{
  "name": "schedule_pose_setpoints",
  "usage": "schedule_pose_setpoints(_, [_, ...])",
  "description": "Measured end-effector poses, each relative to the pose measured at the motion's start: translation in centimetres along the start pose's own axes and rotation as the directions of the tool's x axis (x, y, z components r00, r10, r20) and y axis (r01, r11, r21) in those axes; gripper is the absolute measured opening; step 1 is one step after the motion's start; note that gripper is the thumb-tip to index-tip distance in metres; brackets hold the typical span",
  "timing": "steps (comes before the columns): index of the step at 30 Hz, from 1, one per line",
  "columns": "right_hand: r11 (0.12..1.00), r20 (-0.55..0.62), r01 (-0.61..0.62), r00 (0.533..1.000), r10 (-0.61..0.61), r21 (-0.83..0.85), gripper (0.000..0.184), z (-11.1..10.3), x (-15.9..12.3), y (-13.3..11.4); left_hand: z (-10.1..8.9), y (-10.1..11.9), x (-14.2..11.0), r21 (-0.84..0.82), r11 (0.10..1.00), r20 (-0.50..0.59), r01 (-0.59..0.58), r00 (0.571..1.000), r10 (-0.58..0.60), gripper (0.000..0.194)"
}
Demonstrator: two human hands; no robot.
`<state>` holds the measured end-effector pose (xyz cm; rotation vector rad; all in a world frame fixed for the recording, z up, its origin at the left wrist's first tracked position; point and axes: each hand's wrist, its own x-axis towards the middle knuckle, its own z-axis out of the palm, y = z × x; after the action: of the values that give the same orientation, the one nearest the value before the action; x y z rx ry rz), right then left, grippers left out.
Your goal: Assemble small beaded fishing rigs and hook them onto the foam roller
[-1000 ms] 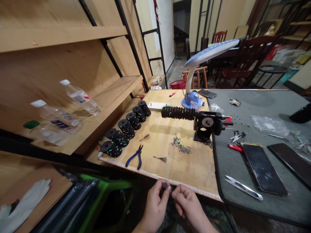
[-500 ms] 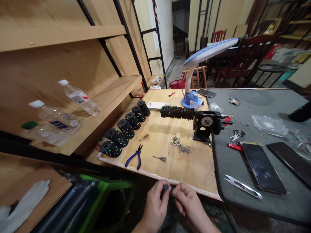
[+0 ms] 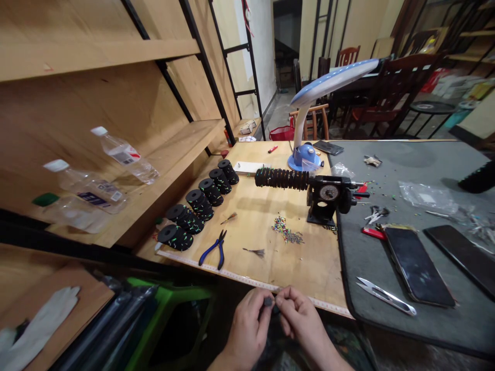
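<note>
Just off the table's front edge, my left hand [image 3: 249,322] pinches a small dark grey round piece [image 3: 268,301] between thumb and fingers. Close against it, my right hand [image 3: 296,314] has its thumb and forefinger pressed together; what they hold is too small to make out. Beyond the hands lie a small bundle of thin dark strands [image 3: 255,252], blue-handled pliers [image 3: 214,251] and a pile of coloured beads and grey pins [image 3: 286,230]. A black hand-crank winder [image 3: 325,193] carries a row of black foam discs [image 3: 282,179] on its shaft.
Black foam spools [image 3: 176,237] wound with line stand in a row along the left side. A blue desk lamp [image 3: 305,157] rises at the back. On the grey mat [image 3: 371,273] lie thread snips [image 3: 386,296] and a phone [image 3: 419,265]. Bottles [image 3: 102,196] rest on the left shelf.
The small dark grey piece has shifted slightly right and down in my left fingers. Both hands stay close together, the right one slightly higher. Things on the table have not moved.
</note>
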<state>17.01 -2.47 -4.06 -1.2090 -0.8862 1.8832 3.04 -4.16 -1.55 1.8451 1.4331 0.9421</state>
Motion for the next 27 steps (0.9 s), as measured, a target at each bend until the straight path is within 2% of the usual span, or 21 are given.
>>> schedule_pose_setpoints(7, [1.000, -0.019, 0.015, 1.000, -0.015, 0.003, 0.051, -0.1, 0.0, 0.0, -0.1, -0.1, 0.0, -0.035, 0.999, 0.033, 0.022, 0.999, -0.021, 0.014])
schedule_pose_setpoints(11, [0.997, -0.048, 0.022, 0.999, -0.018, 0.078, 0.048, -0.4, 0.0, -0.2, -0.1, 0.3, 0.1, -0.107, 0.987, 0.062, 0.118, 0.992, -0.112, 0.012])
schedule_pose_setpoints(15, [0.996, -0.072, 0.045, 0.997, -0.039, 0.083, 0.047, -0.5, -0.1, -0.9, -0.2, 0.5, 0.3, -0.156, 0.968, 0.098, 0.196, 0.978, -0.182, 0.012])
schedule_pose_setpoints(27, [0.994, -0.116, 0.093, 0.990, -0.085, 0.064, 0.053, -0.2, 0.0, -1.3, 0.3, 0.5, 0.4, -0.168, 0.954, 0.090, 0.248, 0.968, -0.235, 0.009])
